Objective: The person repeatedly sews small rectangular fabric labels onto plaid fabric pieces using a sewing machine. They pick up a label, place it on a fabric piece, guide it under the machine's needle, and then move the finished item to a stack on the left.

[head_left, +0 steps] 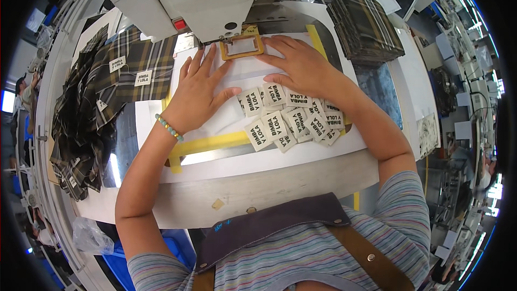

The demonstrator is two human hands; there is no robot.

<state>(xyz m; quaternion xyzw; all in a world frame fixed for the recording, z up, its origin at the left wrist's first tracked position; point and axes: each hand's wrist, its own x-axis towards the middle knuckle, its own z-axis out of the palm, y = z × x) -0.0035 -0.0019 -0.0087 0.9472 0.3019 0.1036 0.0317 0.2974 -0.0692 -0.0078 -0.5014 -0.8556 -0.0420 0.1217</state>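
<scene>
My left hand (196,92) lies flat with fingers spread, its fingertips at the left side of a small yellow clamp frame (243,55) under the sewing machine head (172,0). From the other side my right hand (302,66) reaches in, fingers stretched out, with the fingertips by the frame's right edge. Both hands rest on the white work surface (210,143) and grip nothing that I can see. Just below my right hand is a loose pile of white fabric labels (274,125) with dark print. What lies under my fingertips is hard to make out.
To the left, plaid fabric pieces (153,56) with white labels on them hang in a crumpled heap. A neat stack of folded plaid fabric (371,29) stands at the back right. Yellow tape (215,144) edges the work surface. A blue bin (180,245) sits below the table.
</scene>
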